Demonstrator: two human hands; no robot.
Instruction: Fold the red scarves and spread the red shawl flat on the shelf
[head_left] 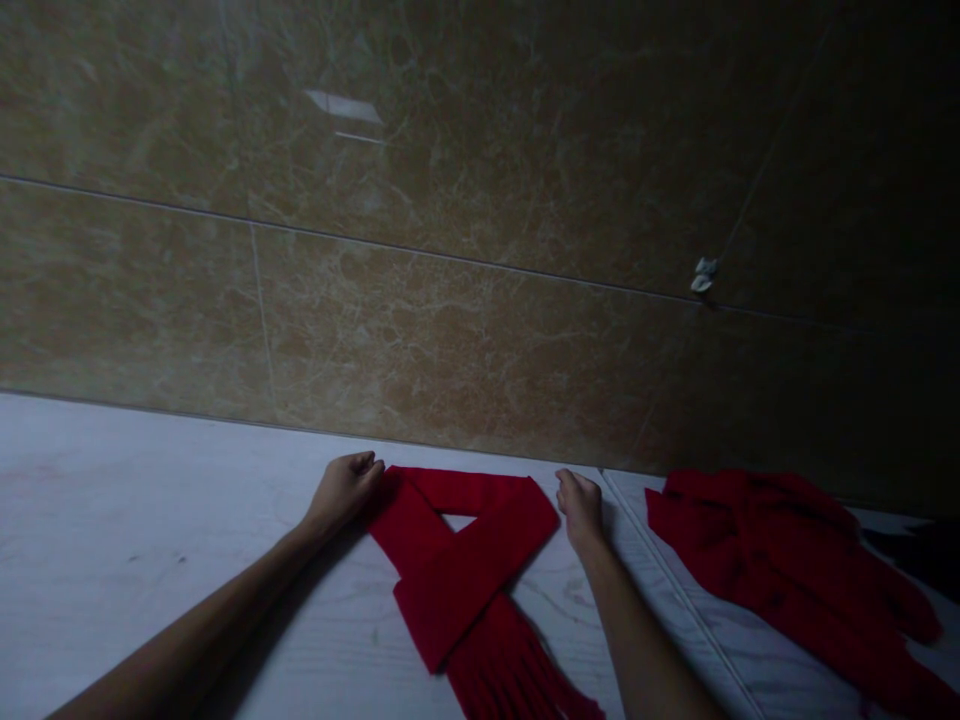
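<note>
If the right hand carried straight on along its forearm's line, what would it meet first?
The right hand would most likely meet the brown marbled tiles just past the edge of the white tabletop; the red scarf lies off to its left. The remaining gap is hard to judge from this view.

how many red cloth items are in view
2: a fringed scarf between the left hand and right hand, and a crumpled cloth farther right, which may hide more.

no readable text in view — no label, brand, number or sign legible anywhere
</note>
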